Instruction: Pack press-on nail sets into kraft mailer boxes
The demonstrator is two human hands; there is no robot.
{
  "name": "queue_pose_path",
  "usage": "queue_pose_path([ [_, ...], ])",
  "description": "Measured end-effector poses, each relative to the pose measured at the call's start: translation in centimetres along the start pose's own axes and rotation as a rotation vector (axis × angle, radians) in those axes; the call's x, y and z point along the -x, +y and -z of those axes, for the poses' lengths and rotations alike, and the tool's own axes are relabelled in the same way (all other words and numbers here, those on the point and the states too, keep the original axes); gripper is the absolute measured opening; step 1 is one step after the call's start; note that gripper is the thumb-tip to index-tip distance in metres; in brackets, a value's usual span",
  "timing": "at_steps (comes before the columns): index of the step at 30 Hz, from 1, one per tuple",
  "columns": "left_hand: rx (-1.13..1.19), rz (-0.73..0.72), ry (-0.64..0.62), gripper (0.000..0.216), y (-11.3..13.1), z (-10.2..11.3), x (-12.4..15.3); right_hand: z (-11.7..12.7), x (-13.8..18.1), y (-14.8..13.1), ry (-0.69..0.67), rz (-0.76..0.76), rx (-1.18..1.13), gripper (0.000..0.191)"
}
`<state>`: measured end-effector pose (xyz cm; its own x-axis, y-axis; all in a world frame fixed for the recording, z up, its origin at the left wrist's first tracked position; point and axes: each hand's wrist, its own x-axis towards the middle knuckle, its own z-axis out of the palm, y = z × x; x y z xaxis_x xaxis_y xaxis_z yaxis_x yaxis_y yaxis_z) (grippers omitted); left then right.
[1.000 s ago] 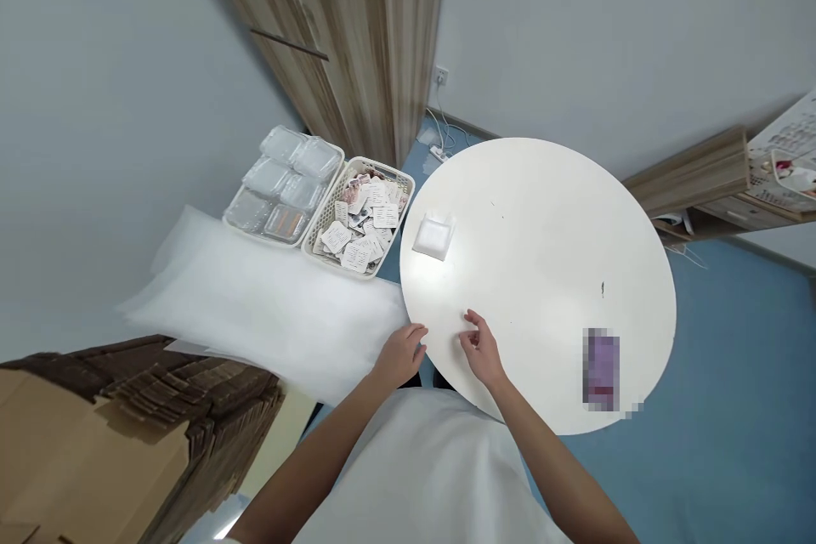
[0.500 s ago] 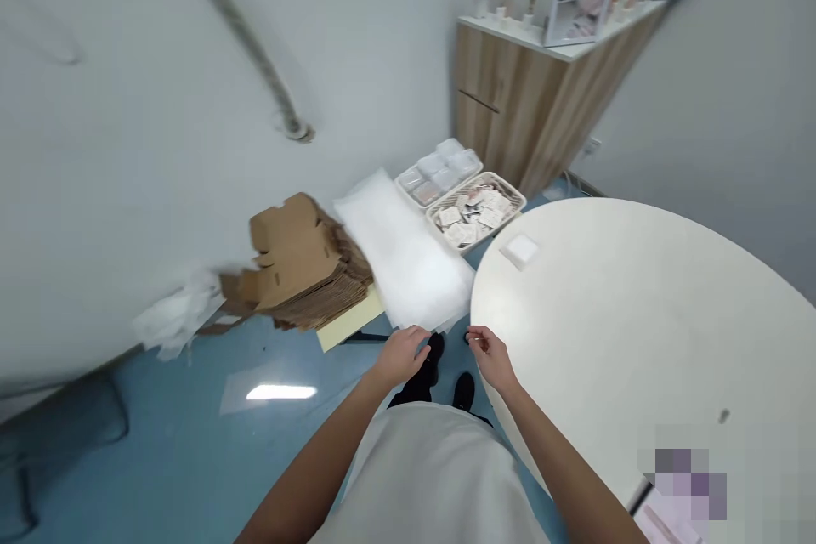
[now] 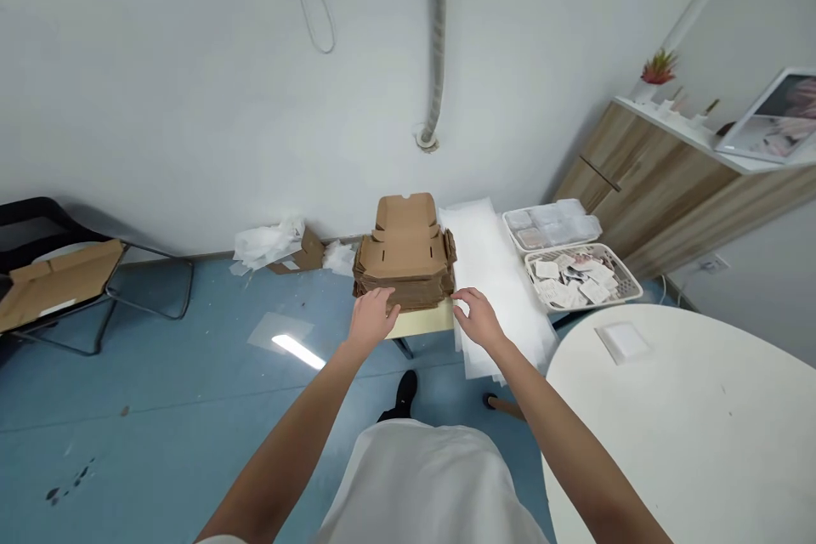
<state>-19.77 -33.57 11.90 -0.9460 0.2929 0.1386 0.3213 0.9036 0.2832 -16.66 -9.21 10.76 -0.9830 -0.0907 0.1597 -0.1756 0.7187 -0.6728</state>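
A stack of flat brown cardboard boxes (image 3: 408,251) lies on a small pale yellow table (image 3: 424,322) by the wall. My left hand (image 3: 371,319) is at the stack's near left corner, fingers and thumb apart, holding nothing. Over at the near right corner, my right hand (image 3: 478,319) is open and empty too, with its thumb away from the fingers. Whether either hand touches the cardboard, I cannot tell. White foam sheets (image 3: 494,289) lie just right of the stack, partly beneath my right hand.
Two white baskets stand right of the sheets: one basket (image 3: 628,287) holds small cards, the other (image 3: 518,245) clear packs. A round white table (image 3: 688,408) is at my right, a wooden cabinet (image 3: 669,178) behind. On the left stands a chair (image 3: 118,297) with cardboard on it.
My view has swung left, bringing the cardboard stack in front of me. Both hands have moved from beside the round table to the stack's near edge.
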Motion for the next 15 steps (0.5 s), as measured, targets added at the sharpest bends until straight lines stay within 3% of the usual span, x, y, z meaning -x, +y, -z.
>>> queue_pose_path([
  [6,-0.022,-0.022,0.119,0.035,-6.0,1.4,-4.7,-3.1,-7.1,-2.7,0.063,0.025,0.302,0.038],
  [11,0.036,-0.248,-0.052,0.031,-7.0,0.6,-8.1,-3.7,-10.6,-3.3,0.101,-0.147,0.415,0.048],
  [15,0.01,-0.292,-0.21,0.036,-6.9,-0.6,-9.5,-3.6,-11.9,-3.1,0.014,-0.314,0.448,0.056],
])
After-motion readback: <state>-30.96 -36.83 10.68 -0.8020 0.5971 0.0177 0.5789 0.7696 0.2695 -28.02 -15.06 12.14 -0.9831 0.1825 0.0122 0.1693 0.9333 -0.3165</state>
